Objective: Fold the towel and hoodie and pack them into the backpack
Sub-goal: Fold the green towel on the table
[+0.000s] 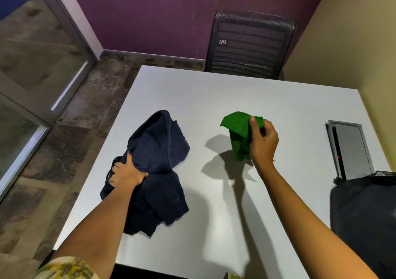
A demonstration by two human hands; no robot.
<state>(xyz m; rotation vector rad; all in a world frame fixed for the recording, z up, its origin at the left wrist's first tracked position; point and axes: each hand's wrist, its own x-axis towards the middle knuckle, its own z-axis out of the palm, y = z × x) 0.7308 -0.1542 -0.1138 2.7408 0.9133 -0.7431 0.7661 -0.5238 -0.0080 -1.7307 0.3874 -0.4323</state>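
A crumpled dark navy hoodie point(156, 167) lies on the left half of the white table point(235, 94). My left hand point(124, 171) is clenched on a bunch of its fabric at its left edge. My right hand point(262, 141) pinches a small green towel point(239, 135) by an upper corner and holds it above the table, so it hangs down and casts a shadow. A black backpack point(364, 212) sits at the table's right edge, partly cut off by the frame.
A grey cable hatch point(351, 148) is set into the table at the right, just behind the backpack. A black mesh chair point(248, 47) stands at the far side. A beige wall runs along the right and a glass door is at the left.
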